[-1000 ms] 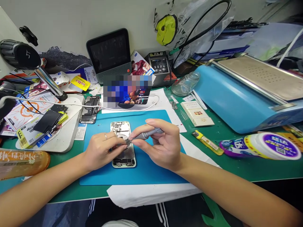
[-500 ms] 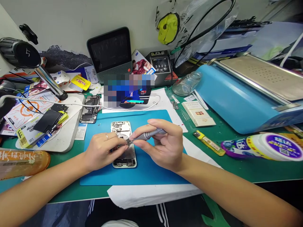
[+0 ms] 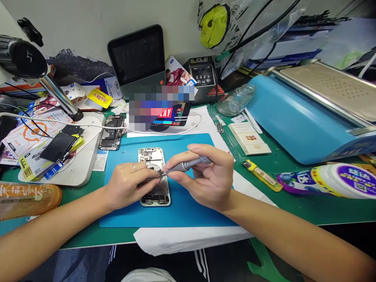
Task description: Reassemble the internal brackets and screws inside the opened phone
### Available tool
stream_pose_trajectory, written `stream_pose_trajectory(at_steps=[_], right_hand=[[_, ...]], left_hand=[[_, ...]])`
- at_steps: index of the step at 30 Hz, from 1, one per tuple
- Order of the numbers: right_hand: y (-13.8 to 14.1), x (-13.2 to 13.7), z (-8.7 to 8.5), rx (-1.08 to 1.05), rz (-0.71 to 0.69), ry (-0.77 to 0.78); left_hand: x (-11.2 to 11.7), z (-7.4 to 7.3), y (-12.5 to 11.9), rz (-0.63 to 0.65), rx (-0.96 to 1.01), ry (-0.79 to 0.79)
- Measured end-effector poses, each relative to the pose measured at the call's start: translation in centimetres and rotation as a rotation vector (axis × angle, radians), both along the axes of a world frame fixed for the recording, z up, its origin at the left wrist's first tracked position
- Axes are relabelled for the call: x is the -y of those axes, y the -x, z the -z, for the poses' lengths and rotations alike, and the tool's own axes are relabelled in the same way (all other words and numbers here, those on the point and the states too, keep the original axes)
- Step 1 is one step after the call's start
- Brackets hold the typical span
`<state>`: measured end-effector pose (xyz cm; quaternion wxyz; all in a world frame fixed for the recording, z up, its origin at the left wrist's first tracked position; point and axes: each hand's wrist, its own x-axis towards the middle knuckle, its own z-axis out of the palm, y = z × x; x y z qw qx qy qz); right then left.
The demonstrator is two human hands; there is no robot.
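Observation:
An opened phone with its inner parts bare [image 3: 155, 199] lies on a blue mat [image 3: 188, 211]. Over its middle, my left hand [image 3: 129, 181] pinches a small dark part [image 3: 161, 173] between thumb and forefinger; its kind is too small to make out. My right hand [image 3: 210, 176] grips a grey precision screwdriver [image 3: 184, 166] slantwise, its tip pointing left and meeting the small part. The forefinger is bent over the handle's back end. Part of the phone's middle is hidden by my left hand.
Left of the mat lies another opened phone [image 3: 112, 133], beside a white base plate [image 3: 88, 164] piled with boxes. A lit phone [image 3: 173, 115] stands behind. To the right are a cigarette box [image 3: 249, 138], a yellow cutter [image 3: 261, 175], a bottle [image 3: 320, 179] and a blue machine [image 3: 288, 117].
The view has shifted slightly. My right hand and the screwdriver sit a little farther right, and the tip stays at the small part. My left hand keeps its pinch.

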<state>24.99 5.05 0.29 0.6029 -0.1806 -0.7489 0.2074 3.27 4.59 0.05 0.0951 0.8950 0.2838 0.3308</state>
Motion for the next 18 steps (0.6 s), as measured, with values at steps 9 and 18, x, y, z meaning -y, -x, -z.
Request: stream_pose_trajectory(at_steps=[9,18], right_hand=[[-0.13,-0.06,0.05,0.009,-0.018,0.010],[-0.09,0.03,0.11,0.038,-0.028,0.008]], left_hand=[[-0.08,0.00,-0.12,0.007,0.003,-0.006],[-0.01,-0.07,-0.03,0.012,-0.011,-0.017]])
